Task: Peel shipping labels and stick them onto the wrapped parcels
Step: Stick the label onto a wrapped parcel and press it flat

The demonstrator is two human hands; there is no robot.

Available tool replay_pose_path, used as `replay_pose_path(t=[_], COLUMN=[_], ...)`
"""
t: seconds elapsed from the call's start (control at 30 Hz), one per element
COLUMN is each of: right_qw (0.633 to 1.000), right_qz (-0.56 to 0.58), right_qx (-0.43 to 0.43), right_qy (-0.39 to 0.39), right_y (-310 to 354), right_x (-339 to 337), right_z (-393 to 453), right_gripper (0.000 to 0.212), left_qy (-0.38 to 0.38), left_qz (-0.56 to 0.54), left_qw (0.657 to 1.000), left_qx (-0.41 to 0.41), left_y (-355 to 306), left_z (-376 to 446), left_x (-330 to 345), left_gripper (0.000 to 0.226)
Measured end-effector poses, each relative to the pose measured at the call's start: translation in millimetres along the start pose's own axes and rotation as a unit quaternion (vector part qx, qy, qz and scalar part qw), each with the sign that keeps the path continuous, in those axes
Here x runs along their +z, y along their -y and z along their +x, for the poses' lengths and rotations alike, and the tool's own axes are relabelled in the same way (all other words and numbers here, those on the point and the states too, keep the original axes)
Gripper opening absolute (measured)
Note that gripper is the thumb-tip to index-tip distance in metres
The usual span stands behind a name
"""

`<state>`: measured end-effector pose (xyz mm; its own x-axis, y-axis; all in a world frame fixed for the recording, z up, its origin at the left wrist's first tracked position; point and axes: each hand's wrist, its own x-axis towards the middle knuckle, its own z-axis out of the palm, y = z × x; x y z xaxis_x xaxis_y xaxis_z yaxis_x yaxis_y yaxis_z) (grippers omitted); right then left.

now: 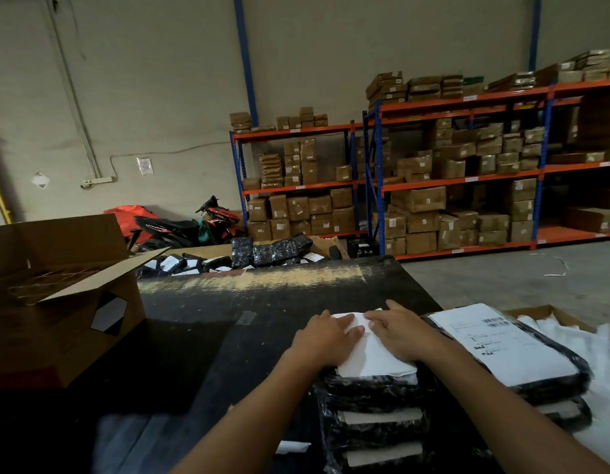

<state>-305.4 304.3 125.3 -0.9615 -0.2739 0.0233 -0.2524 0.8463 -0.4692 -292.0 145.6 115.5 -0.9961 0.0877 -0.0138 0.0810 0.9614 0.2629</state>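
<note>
Seemingly flat, a white shipping label (372, 354) is pressed onto the top parcel (372, 384) of a stack of black-wrapped parcels at the near edge of the dark counter (262, 302). The left hand (326, 333) is laid on the label's left part with fingers straight and spread. The right hand (399, 331) is laid on the label's right part, fingers likewise extended and flat; nothing is pinched by either hand. Just to the right of the stack, a second labelled parcel (502, 347) with a barcode is seen on another pile. Left of the stack, an open cardboard box (64, 302) is set on the counter. Beyond the counter's far edge, a box of wrapped parcels (262, 251) is seen, with orange-and-blue shelving (467, 179) of brown cartons behind it.
</note>
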Motion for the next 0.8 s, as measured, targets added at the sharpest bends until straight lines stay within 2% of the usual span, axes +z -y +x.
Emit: replay_pose_path(t=[0.3,0.47,0.6,0.73,0.8], right_qw=[0.995,0.998,0.997,0.996,0.997], right_qz=[-0.049,-0.039,0.004,-0.015,-0.016], right_qx=[0.060,0.036,0.050,0.059,0.057], right_qy=[0.057,0.044,0.054,0.059,0.047], right_y=[2,8,-2,5,9], right_x=[-5,2,12,2,-1], right_z=[13,19,18,21,22], right_gripper=[0.054,0.047,0.051,0.052,0.052], left_qy=[0.041,0.038,0.044,0.014,0.006], left_qz=[0.019,-0.010,-0.057,-0.038,-0.046], left_qw=[0.997,0.999,0.997,0.997,0.998], left_qx=[-0.069,-0.024,-0.030,-0.062,-0.049], left_y=[6,3,10,15,13], left_z=[9,13,11,15,15], left_x=[-15,-11,-8,-15,-15], left_gripper=[0.064,0.056,0.050,0.049,0.052])
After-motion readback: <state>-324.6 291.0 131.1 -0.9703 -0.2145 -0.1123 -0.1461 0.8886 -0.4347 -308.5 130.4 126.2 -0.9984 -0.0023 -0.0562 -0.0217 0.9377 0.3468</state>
